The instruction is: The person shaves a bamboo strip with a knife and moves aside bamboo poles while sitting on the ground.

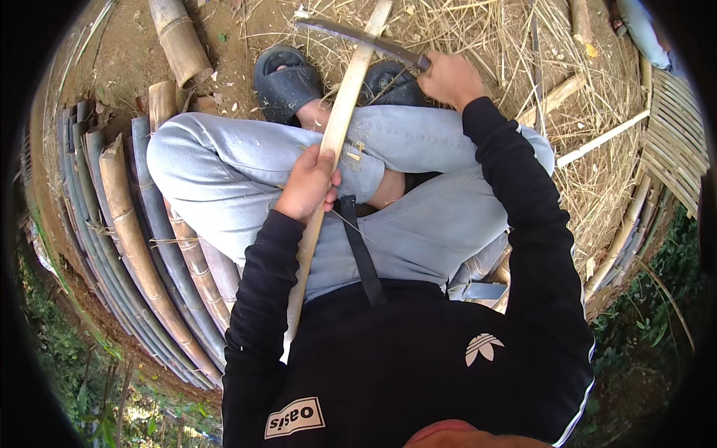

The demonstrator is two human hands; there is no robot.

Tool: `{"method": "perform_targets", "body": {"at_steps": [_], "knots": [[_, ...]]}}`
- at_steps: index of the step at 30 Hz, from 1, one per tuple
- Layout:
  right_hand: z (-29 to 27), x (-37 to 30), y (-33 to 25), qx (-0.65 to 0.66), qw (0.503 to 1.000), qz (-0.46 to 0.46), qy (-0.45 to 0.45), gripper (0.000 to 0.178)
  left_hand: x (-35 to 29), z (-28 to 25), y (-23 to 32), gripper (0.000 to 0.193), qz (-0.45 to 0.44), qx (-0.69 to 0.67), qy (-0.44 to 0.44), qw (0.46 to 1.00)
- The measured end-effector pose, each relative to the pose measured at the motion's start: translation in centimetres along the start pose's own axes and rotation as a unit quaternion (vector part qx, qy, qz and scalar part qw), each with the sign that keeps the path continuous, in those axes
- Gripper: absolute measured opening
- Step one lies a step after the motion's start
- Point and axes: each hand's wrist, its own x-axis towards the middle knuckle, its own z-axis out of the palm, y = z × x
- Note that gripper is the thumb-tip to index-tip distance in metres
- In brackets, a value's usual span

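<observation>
Two hands engaged, left hand (308,185) clenched around bamboo strip (340,127) lying over crossed legs, right hand (449,78) fisted on knife (358,36) handle, blade across strip's upper end, split bamboo (131,231) at left.

The ground (127,60) was bare brown earth in daylight, strewn with dry straw (478,30) and wood shavings. Split bamboo poles (134,246) lay side by side at the left, a woven bamboo mat (676,134) at the right, and green undergrowth (67,373) edged the site.
</observation>
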Motion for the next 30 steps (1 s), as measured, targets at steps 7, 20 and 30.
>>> {"method": "perform_targets", "body": {"at_steps": [7,20,30], "knots": [[0.6,-1.4,-0.2,-0.024,0.996,-0.088,-0.006,0.027,0.1,-0.4,-0.5,0.022,0.007,0.015,-0.007,1.000],[1.0,-0.5,0.3,-0.019,0.999,-0.005,0.046,0.026,0.0,0.1,-0.3,0.020,0.007,0.012,-0.008,1.000],[0.8,0.0,0.2,-0.034,0.998,0.036,0.044,0.028,-0.2,0.1,0.1,0.020,-0.003,0.012,0.001,1.000]]}}
